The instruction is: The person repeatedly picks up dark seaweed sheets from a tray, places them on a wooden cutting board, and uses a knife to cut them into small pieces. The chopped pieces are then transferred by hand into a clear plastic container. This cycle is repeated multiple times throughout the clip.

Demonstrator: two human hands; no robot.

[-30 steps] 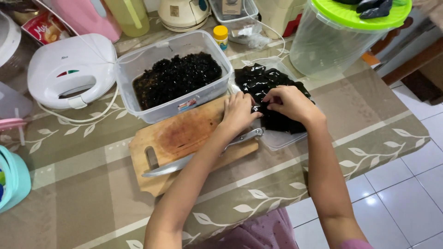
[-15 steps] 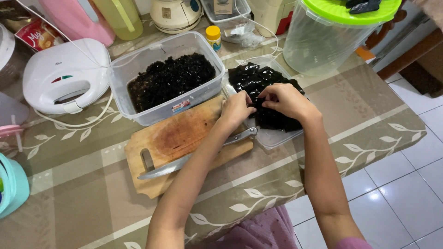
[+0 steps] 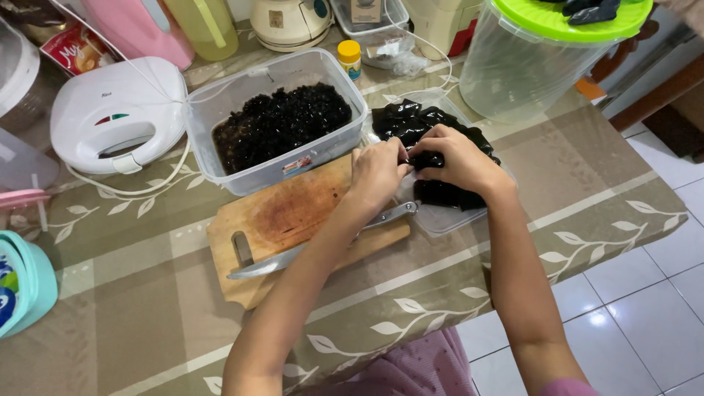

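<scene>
Both hands [image 3: 418, 165] still pinch the black jelly [image 3: 440, 192], shifted slightly.

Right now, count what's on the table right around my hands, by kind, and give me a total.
Hands: 2, left hand and right hand, both on the black jelly
Clear tubs: 1, tub of black cubes
Flat clear trays: 1, tray
Cutting boards: 1, cutting board
Knives: 1, knife
Total: 6

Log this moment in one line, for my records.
left hand: on black jelly | right hand: gripping jelly | knife: on cutting board
</scene>
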